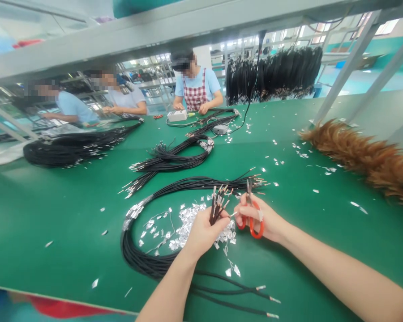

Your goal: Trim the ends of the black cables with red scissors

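My left hand (204, 235) is closed around a bunch of black cables (215, 206), their stripped, silvery and coppery ends pointing up. Red-handled scissors (257, 223) rest in my right hand (267, 219), blades upward. The thumb and forefinger of that hand come close to a cable end beside my left thumb; whether they pinch it I cannot tell. The rest of the cable bundle (131, 250) curves round to the left on the table, with a band of silvery tips (136, 210) across it. Beneath my left hand lies a heap of foil scraps (188, 219).
More black cable bundles (174, 156) lie further back on the green table (70, 210). A brown feather duster (366, 156) is at the right. Across the table sits a person in a checked apron (196, 91) near a white box (177, 116). Two more people work at the left.
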Tool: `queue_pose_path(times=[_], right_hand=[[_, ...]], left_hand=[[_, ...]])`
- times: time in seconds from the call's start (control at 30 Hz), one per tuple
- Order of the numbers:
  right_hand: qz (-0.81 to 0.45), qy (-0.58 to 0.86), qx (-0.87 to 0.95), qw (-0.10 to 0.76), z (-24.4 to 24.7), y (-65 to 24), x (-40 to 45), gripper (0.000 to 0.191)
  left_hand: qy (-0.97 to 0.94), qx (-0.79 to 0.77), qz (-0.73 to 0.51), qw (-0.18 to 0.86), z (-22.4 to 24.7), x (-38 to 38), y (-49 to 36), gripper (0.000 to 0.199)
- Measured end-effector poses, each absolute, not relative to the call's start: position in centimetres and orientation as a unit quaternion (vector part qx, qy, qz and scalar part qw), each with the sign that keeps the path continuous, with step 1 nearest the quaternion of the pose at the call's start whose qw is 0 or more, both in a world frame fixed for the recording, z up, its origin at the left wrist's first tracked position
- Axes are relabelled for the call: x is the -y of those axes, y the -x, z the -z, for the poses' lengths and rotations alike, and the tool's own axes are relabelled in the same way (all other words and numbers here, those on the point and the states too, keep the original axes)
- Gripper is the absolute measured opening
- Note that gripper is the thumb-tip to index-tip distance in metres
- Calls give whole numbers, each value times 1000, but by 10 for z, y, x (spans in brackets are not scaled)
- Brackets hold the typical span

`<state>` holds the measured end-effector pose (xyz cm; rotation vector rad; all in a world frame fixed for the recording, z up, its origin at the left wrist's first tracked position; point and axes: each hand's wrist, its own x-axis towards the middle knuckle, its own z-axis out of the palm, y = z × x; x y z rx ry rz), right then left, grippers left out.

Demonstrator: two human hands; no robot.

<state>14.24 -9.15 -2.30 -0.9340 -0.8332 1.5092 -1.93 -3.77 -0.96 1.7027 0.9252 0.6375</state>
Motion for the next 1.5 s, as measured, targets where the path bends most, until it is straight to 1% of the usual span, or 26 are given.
queue_pose_path(times=[0.13, 0.23, 0.3, 0.4, 0.47, 0.53, 0.6, 0.7, 0.8, 0.9, 1.07, 1.17, 1.23, 1.3, 1.37, 1.5], right_hand=[[-578, 434, 346, 598, 17, -135, 87, 32], [-524, 454, 377, 614, 15, -130, 83, 32], [-468, 465, 425, 620, 14, -127, 81, 31], [-346, 487, 529, 603, 14, -123, 81, 24], [-266, 491, 595, 579, 14, -121, 82, 21], [-208, 475, 642, 564, 15, -121, 83, 19], [-172, 463, 665, 560, 15, -122, 84, 19], [-145, 486, 674, 537, 17, -126, 83, 18], [-114, 504, 705, 486, 18, -133, 82, 16], [-42, 470, 782, 406, 16, -142, 82, 16], [91, 416, 863, 272, 2, -146, 84, 19], [142, 403, 885, 186, -4, -140, 87, 17], [168, 406, 889, 129, -5, -135, 90, 16], [194, 407, 888, 90, -4, -130, 94, 17], [215, 409, 884, 72, -4, -126, 97, 18], [225, 399, 886, 67, -7, -122, 103, 19]], left_hand=[[-703, -416, -289, 500, 11, 39, 16, 10], [-693, -419, -295, 507, 13, 39, 14, 10], [-669, -411, -297, 543, 15, 37, 14, 13], [-598, -375, -273, 653, 18, 32, 15, 22], [-542, -342, -249, 726, 19, 29, 18, 24], [-499, -311, -230, 775, 19, 25, 21, 22], [-476, -288, -221, 801, 19, 23, 23, 20], [-487, -286, -229, 793, 18, 23, 22, 19], [-526, -311, -242, 754, 18, 26, 19, 24], [-554, -340, -233, 723, 17, 28, 18, 26], [-623, -372, -240, 645, 20, 29, 14, 18], [-655, -367, -246, 613, 24, 29, 10, 13], [-657, -355, -249, 617, 28, 29, 8, 13], [-643, -341, -251, 639, 30, 28, 8, 15], [-620, -336, -237, 668, 31, 28, 9, 17], [-577, -338, -170, 724, 30, 27, 11, 20]])
